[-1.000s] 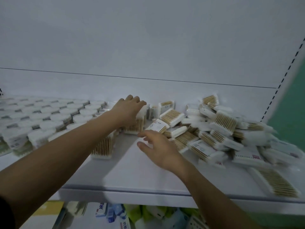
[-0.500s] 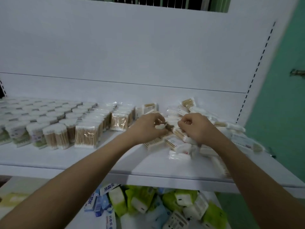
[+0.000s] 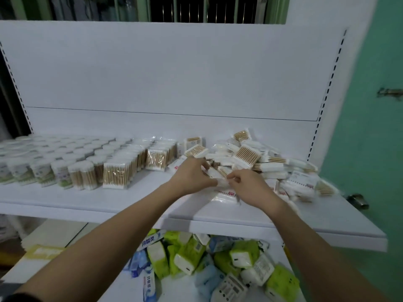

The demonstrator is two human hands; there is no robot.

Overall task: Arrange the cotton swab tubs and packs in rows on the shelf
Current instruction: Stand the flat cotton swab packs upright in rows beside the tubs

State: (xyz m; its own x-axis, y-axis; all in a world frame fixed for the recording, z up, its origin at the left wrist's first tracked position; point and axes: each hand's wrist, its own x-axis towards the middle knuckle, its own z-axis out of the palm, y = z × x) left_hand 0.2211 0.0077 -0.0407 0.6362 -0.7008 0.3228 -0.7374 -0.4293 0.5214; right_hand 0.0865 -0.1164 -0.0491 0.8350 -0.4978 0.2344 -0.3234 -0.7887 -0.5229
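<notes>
On the white shelf (image 3: 109,203), round cotton swab tubs (image 3: 63,158) stand in rows at the left. Upright square packs (image 3: 116,173) form rows beside them. A loose heap of flat swab packs (image 3: 250,155) covers the right half. Both hands meet at the heap's near left edge. My left hand (image 3: 192,177) grips a flat pack (image 3: 214,174) from the left, fingers curled over it. My right hand (image 3: 248,186) pinches the same pack's right end. The pack's far part is hidden by my fingers.
The lower shelf holds a pile of green, white and blue tissue packs (image 3: 218,260). A green wall or door (image 3: 375,127) with a metal latch (image 3: 390,92) and knob (image 3: 357,200) stands right of the shelf. The shelf's white back panel (image 3: 174,73) rises behind.
My left hand left the upright pack rows and came right to the heap. Both hands closed on one flat pack. The camera pulled back and tilted, showing more of both shelves.
</notes>
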